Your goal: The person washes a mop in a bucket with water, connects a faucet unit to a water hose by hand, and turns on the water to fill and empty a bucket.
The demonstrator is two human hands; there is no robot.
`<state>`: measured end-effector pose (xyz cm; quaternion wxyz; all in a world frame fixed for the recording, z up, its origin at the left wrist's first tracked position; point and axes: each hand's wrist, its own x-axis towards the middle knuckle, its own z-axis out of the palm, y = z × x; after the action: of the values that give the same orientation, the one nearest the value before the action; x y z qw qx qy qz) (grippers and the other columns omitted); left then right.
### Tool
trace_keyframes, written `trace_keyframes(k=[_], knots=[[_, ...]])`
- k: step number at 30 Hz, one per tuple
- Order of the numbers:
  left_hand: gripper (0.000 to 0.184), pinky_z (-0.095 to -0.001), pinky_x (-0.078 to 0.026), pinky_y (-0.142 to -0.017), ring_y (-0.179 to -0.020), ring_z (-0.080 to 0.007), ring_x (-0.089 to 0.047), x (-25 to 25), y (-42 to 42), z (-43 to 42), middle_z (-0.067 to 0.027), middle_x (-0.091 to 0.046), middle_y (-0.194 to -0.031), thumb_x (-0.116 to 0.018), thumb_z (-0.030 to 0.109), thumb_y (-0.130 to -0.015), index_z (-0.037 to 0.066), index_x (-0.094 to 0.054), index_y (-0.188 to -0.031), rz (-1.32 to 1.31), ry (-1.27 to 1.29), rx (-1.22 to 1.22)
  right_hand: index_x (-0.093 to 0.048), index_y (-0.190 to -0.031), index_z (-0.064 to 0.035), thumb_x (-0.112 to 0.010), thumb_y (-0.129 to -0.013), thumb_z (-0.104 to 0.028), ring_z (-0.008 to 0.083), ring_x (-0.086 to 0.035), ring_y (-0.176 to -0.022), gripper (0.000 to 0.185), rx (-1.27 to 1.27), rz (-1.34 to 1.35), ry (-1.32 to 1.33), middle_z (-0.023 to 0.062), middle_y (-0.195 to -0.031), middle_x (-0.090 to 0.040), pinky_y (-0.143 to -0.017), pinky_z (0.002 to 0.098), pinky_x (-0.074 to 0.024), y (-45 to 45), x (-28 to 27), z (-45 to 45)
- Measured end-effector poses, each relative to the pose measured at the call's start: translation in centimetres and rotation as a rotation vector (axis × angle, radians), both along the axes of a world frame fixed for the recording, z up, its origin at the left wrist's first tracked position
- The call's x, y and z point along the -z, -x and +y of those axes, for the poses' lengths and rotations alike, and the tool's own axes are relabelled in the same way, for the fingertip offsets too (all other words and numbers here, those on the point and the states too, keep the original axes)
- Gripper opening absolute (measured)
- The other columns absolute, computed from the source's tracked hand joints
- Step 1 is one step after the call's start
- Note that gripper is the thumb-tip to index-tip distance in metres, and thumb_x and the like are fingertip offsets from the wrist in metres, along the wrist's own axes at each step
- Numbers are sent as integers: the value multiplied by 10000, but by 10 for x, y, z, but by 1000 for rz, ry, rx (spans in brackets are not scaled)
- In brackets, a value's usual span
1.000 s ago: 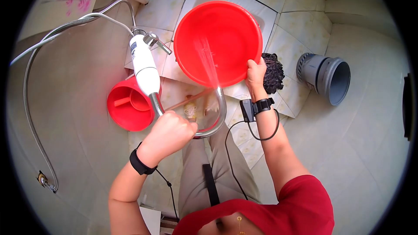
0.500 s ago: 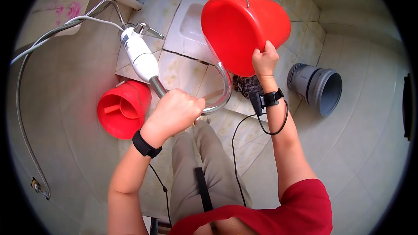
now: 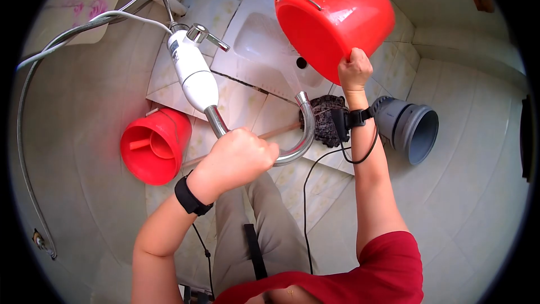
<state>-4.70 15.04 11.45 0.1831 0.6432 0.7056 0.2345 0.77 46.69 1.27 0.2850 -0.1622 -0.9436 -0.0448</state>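
My left hand (image 3: 237, 157) is wrapped round the curved metal spout (image 3: 306, 129) of a white tap heater (image 3: 194, 73) with a chrome lever. Water sprays from the spout's mouth toward the squat pan (image 3: 256, 39), whose dark drain hole shows. My right hand (image 3: 355, 70) grips the rim of a large red bucket (image 3: 360, 14), tilted on its side above the pan's right part with its mouth facing down and left. The bucket's wire handle hangs over its upper edge, and its inside is only partly visible.
A smaller red bucket (image 3: 183, 129) with a red dipper (image 3: 161, 145) in it stands at the left. Below the large bucket lies a dark mop head (image 3: 329, 121). A grey pipe-like container (image 3: 399, 124) is at the right. Hoses (image 3: 28, 152) run along the left wall.
The large red bucket has gone from mouth-up to tipped on its side, moving right and up with my right hand. My left hand and the spout have shifted slightly right.
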Motion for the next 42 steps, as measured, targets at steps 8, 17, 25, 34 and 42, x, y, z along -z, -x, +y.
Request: trace_keyframes(k=[8, 17, 25, 34, 42], knots=[[148, -317, -416, -468, -439, -220, -513, 7, 3, 3, -48, -480, -470, -597, 111, -607, 65, -458, -587, 29, 42, 13, -375, -591, -90, -571, -586, -32, 260, -492, -546, 204, -60, 10, -92, 66, -572, -431, -464, 366, -409, 12, 18, 25], [118, -292, -435, -475, -455, -196, -545, -3, 1, -1, -45, -492, -468, -559, 88, -604, 79, -449, -562, 38, -9, 25, -384, -580, -99, -581, -597, -41, 248, -501, -550, 206, -98, 35, -158, 59, -570, -435, -462, 357, -418, 37, 7, 14], [124, -287, -436, -502, -449, -182, -532, -16, 1, -8, -34, -486, -465, -559, 104, -608, 84, -443, -566, 31, -12, 80, -387, -581, -103, -579, -621, -56, 252, -504, -553, 202, -49, 21, -103, 58, -573, -443, -466, 358, -416, 51, 1, 11], [157, -281, -355, -444, -419, -168, -474, -47, 18, -20, -15, -424, -454, -554, 110, -580, 92, -399, -563, -37, -46, 49, -506, -703, -27, -498, -647, -21, 221, -533, -554, 56, 259, 85, 858, 124, -659, -540, -535, 320, -425, 25, 25, 5], [137, -266, -336, -426, -405, -148, -432, -64, 34, -16, -7, -375, -459, -550, 101, -576, 88, -413, -575, -79, 18, 64, -546, -987, 37, -432, -705, 78, 134, -572, -732, 307, 399, 490, 1733, 67, -891, -611, -668, 248, -459, -19, 58, -22]])
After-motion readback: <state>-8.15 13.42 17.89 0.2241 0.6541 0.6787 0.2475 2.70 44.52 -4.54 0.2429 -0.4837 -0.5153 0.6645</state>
